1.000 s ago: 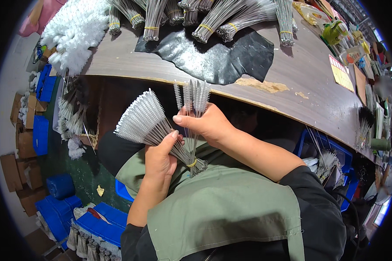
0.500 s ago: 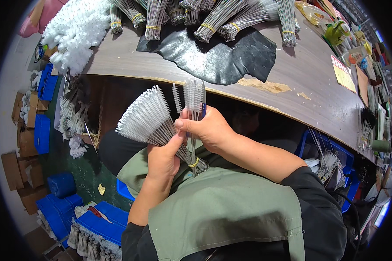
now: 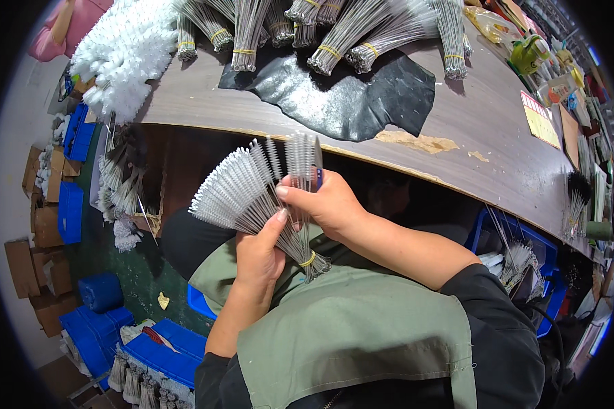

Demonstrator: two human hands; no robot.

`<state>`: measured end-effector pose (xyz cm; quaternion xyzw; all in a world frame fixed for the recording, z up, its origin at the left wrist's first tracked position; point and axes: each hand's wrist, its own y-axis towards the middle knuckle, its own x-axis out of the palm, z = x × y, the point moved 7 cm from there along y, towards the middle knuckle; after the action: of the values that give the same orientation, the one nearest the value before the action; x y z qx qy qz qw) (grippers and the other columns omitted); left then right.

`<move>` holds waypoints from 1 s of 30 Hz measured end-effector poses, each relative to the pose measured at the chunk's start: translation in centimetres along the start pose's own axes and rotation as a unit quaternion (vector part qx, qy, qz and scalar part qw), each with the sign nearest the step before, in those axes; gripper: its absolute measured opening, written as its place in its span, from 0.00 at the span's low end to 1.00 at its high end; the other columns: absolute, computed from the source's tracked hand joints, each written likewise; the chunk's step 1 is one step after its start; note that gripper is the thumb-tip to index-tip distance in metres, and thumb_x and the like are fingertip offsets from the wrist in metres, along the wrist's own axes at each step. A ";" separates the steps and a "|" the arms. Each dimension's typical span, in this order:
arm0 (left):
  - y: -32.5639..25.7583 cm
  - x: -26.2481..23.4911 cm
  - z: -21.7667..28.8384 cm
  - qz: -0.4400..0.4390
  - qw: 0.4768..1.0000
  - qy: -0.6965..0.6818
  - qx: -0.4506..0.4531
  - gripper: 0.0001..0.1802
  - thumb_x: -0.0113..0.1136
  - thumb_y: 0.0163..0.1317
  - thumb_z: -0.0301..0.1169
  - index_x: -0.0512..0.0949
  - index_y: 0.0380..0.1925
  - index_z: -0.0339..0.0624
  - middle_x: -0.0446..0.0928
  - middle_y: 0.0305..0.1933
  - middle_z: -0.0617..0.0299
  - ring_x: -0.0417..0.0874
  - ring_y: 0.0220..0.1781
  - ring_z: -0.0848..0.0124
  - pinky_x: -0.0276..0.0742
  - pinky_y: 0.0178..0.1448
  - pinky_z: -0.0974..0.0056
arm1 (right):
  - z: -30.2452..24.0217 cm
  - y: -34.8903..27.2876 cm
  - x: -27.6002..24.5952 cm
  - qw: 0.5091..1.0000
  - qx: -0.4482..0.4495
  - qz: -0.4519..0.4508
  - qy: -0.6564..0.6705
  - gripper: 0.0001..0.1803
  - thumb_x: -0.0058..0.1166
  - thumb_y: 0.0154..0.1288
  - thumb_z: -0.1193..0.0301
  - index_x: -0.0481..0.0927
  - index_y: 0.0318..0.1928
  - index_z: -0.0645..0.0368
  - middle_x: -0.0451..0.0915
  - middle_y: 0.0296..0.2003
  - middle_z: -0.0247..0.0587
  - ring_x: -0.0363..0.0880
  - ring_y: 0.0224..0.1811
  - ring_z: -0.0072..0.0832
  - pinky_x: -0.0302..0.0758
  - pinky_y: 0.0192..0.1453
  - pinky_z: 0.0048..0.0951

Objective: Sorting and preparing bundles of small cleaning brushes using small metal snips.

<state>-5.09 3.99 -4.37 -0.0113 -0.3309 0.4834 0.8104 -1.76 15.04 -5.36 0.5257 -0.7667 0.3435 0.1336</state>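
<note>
A bundle of thin wire brushes [image 3: 233,185] with white bristle ends fans out over my lap. A yellow band ties its wire ends together at the bottom. My left hand [image 3: 260,253] is closed round the wire stems, thumb pointing up along them. My right hand [image 3: 326,201] pinches a smaller upright group of the same brushes, split off at the right of the fan. Something thin with a blue part [image 3: 319,178] sticks up behind the right fingers; its kind is partly hidden. A few brushes stand between the two groups.
Banded wire bundles [image 3: 251,41] and a pile of white brushes [image 3: 126,58] lie on the table [image 3: 205,112], with a black sheet [image 3: 341,95] before them. Blue bins [image 3: 167,351] stand on the floor at left; another blue bin [image 3: 546,255] is at right. A person in pink [image 3: 61,34] is far left.
The brushes between the two groups have shifted: more of them now stand apart at the fan's right edge. Both hands keep their grip, and the view has moved slightly.
</note>
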 end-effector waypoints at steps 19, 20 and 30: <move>-0.1 -0.2 -0.2 -0.014 1.000 0.006 -0.021 0.19 0.55 0.56 0.20 0.72 0.49 0.34 0.77 0.44 0.57 0.79 0.41 0.70 0.76 0.44 0.65 | -0.7 -0.3 0.3 0.999 -0.026 0.026 -0.002 0.10 0.60 0.59 0.70 0.76 0.37 0.63 0.77 0.29 0.36 0.76 0.29 0.22 0.75 0.28 0.24; -0.1 0.1 0.2 -0.013 1.000 0.023 0.002 0.19 0.55 0.55 0.23 0.72 0.49 0.33 0.77 0.44 0.57 0.79 0.40 0.70 0.76 0.43 0.65 | -0.7 -0.3 0.6 0.999 -0.029 0.000 -0.018 0.10 0.60 0.59 0.71 0.76 0.37 0.62 0.77 0.29 0.36 0.76 0.28 0.22 0.75 0.27 0.24; -0.3 -0.7 0.1 0.020 0.999 0.016 -0.018 0.18 0.51 0.58 0.18 0.71 0.50 0.31 0.76 0.45 0.54 0.79 0.42 0.67 0.78 0.45 0.62 | -0.4 -0.5 -0.1 0.997 0.005 0.040 0.060 0.13 0.63 0.56 0.72 0.75 0.39 0.63 0.76 0.29 0.36 0.76 0.25 0.22 0.75 0.26 0.25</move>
<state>-5.15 3.23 -4.54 -0.0409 -0.3262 0.4934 0.8053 -1.32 15.28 -4.95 0.4735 -0.7760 0.3836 0.1625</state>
